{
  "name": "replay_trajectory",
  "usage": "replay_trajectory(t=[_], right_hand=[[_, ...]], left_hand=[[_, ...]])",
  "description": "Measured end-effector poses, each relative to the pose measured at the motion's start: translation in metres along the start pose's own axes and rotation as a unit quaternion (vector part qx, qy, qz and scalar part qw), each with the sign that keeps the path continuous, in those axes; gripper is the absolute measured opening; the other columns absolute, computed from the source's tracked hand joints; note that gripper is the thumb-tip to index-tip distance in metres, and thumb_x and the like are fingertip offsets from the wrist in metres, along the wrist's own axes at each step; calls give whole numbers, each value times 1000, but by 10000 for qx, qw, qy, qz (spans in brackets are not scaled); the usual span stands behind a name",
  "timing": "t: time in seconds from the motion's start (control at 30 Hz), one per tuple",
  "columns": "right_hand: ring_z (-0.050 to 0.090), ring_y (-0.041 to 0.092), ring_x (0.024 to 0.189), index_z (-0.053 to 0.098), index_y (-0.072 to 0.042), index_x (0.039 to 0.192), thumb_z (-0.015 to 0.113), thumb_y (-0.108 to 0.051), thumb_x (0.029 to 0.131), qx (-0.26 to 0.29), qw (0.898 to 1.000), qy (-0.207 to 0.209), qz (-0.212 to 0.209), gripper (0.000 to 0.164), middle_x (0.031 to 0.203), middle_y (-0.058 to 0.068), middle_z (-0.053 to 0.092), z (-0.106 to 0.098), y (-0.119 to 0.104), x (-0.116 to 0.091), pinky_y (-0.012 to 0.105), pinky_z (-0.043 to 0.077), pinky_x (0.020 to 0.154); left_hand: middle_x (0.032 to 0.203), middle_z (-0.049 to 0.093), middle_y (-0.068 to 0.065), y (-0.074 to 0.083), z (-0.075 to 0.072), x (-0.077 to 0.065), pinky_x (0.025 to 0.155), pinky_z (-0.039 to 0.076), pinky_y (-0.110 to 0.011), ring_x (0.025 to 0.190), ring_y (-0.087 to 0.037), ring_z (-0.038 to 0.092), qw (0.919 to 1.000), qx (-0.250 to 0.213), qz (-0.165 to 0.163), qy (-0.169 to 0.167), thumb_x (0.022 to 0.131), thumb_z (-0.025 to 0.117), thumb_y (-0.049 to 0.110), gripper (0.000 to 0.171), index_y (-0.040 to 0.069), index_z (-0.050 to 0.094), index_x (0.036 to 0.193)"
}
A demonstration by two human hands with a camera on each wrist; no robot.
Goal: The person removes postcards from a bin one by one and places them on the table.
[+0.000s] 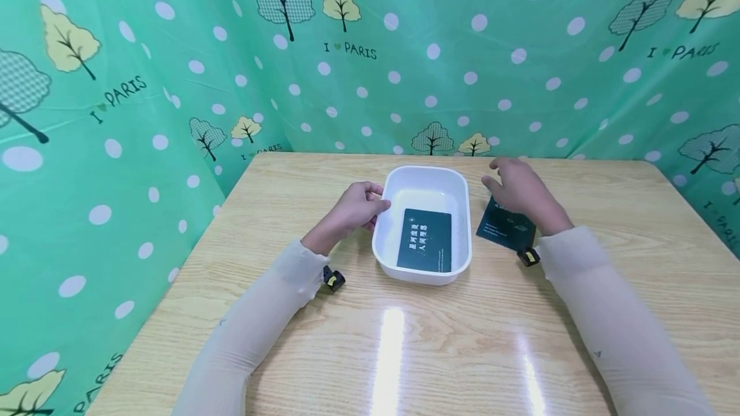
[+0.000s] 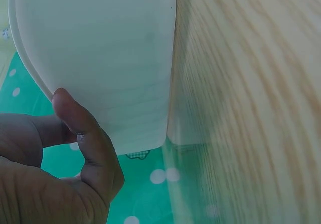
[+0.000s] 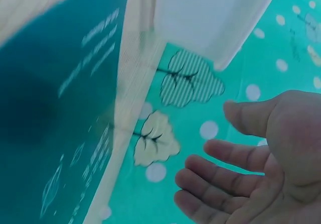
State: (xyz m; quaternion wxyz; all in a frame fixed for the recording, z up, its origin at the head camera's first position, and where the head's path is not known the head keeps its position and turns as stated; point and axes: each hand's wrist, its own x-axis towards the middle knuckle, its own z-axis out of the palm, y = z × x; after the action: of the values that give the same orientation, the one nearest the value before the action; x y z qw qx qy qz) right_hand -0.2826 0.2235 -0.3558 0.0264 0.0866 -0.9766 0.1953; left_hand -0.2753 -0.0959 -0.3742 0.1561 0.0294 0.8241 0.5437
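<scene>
A white rectangular plastic tub stands on the table, and my left hand pinches its left rim with the thumb over the edge. In the left wrist view the tub's outer wall fills the upper left, with my thumb and finger at the rim. Inside the tub lies a dark teal booklet with white lettering. A second dark teal booklet is on the table right of the tub, partly hidden under my right hand. That hand hovers over it with fingers loosely spread, holding nothing.
The wood-grain table has its far edge right behind the tub. A green dotted cloth with printed trees hangs behind and along the left side. Small black and yellow devices sit at both wrists.
</scene>
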Motion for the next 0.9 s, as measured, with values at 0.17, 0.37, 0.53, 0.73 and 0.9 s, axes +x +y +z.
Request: replay_trajectory(t=[0.17,0.37,0.53,0.73,0.9], right_hand=[[40,48,124,41,11,139,52,-34,102,106,9993,188,-296,59,137,32,44,3,-18,-1,61,39,97],[35,45,131,36,7,144,56,-43,98,92,9984,129,-542,71,143,29,38,13,-44,-6,60,35,102],[40,41,127,38,3,144,59,-45,96,-60,9974,-71,-710,72,141,25,42,24,-61,-13,58,40,99],[41,40,128,40,2,144,61,-44,95,-194,9936,-333,-1058,71,141,24,43,35,-69,-18,56,40,100],[42,39,129,37,-1,147,60,-45,95,-182,9868,-781,-1409,72,142,24,43,37,-72,-22,54,38,103]], left_hand=[[89,58,-12,2,0,0,57,57,-41,61,-20,61,10000,5,25,-3,95,64,15,30,6,50,120],[88,58,-11,1,0,0,58,57,-42,61,-20,61,10000,39,83,21,95,64,16,30,6,50,120],[88,58,-11,0,-1,0,60,57,-45,60,-19,60,9999,41,121,2,96,63,15,29,6,50,120],[92,60,-14,0,0,-1,64,57,-47,60,-19,60,9999,-46,127,-76,96,63,14,30,3,50,121],[92,60,-15,0,0,-2,60,58,-44,60,-20,61,9999,-56,122,-73,96,63,14,30,3,50,121]])
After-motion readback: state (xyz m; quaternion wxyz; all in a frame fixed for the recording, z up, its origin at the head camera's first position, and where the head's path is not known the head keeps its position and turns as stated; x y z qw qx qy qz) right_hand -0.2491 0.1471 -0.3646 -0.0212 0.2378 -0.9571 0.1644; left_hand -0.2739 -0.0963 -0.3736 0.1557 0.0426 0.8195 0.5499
